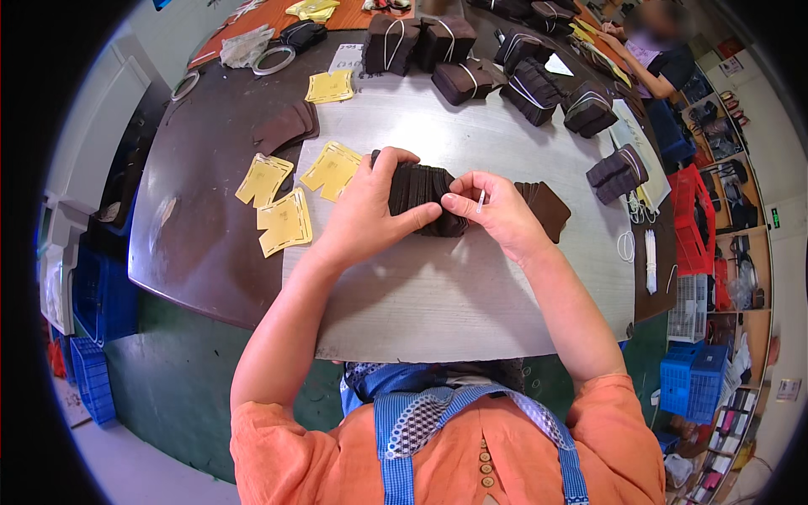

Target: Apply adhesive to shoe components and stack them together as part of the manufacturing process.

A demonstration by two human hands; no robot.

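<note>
My left hand (360, 217) is wrapped round the left side of a stack of dark brown flat pieces (414, 187) standing on edge. My right hand (505, 220) is closed, its thumb and fingertips at the right end of that stack. A slim white pen-like stick (481, 200) shows between its fingers; most of it is hidden. Just beyond the right hand lie more loose brown pieces (549, 210). Left of the stack are yellow cut templates with slotted edges: one (332, 166) near my left wrist, two others (263, 178) (284, 223) farther left.
Dark bundles tied with white bands (391, 44) line the table's far side; a smaller one (617, 174) lies right. White sticks (651, 261) lie near the right edge. Brown pieces (286, 126) and tape rolls (274, 61) sit far left. Another person (652, 55) works at the far right.
</note>
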